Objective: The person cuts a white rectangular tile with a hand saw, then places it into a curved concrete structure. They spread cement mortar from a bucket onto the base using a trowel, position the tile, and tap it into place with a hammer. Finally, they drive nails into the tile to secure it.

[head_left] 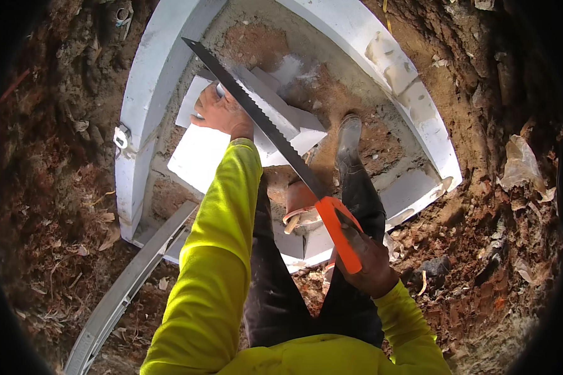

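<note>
Reddish soil [50, 219], white-walled enclosure [149, 81] containing blocks [197, 156], saw [270, 134] in right grip [374, 265]

Floor [388, 134] inside low white wall [147, 75]: rough grey surface, brown dirt patches, pale powder [291, 67] toward top. White blocks [200, 153] on floor near middle, some overlapping. Dark boot [349, 139] on floor, right of blocks. Small white item [122, 137] at wall's left edge, kind unclear. Outside wall, ground [50, 219]: uneven reddish-brown soil, loose scraps. Crumpled clear plastic [521, 164] on ground at right; dark stone [436, 266] lower down. Long metal bar [128, 284] at lower left, support under it unclear.
</note>
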Tool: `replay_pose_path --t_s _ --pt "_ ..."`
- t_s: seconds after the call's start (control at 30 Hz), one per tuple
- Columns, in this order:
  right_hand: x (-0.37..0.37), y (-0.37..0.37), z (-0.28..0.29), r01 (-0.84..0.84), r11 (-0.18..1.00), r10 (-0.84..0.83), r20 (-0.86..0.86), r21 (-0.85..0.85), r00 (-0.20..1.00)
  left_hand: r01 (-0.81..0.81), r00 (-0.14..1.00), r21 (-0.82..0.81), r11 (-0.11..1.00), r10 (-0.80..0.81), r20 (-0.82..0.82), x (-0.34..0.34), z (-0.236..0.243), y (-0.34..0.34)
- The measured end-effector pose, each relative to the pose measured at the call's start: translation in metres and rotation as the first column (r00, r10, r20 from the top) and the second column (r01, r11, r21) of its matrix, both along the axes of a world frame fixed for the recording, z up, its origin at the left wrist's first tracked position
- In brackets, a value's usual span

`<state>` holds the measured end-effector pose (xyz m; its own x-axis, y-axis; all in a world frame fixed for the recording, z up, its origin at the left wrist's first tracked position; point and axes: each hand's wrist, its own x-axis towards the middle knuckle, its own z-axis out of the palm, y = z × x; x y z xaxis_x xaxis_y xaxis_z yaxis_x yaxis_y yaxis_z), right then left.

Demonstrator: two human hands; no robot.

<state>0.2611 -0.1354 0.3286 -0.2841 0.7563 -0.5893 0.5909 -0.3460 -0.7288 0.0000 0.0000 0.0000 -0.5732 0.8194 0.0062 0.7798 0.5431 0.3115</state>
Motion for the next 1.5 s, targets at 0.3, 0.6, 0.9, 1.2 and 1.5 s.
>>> replay_pose_path --t_s 0.3,0.6,0.9,1.2,1.5 --pt "-0.018 0.021 -0.014 0.068 0.996 -0.063 -0.085 0.058 0.994 -0.015 0.998 -0.115 0.993 0.007 -0.064 0.006 0.032 0.002" --pt "-0.022 0.034 -0.034 0.146 0.982 -0.130 -0.135 0.118 0.982 -0.043 0.998 -0.118 0.992 0.037 -0.051 0.010 0.035 0.011" --pt "-0.019 0.044 -0.043 0.082 0.996 -0.083 -0.082 -0.019 0.993 -0.046 0.998 -0.083 0.996 0.041 -0.057 0.014 0.032 0.019" --pt "-0.023 0.038 -0.040 0.082 0.993 -0.093 -0.125 -0.085 0.988 -0.062 0.996 -0.122 0.991 0.053 -0.074 0.019 0.034 0.020" --pt "-0.014 0.033 -0.058 0.091 0.996 -0.091 -0.092 -0.007 0.992 -0.028 0.993 -0.141 0.990 0.012 -0.116 0.024 0.035 0.024"
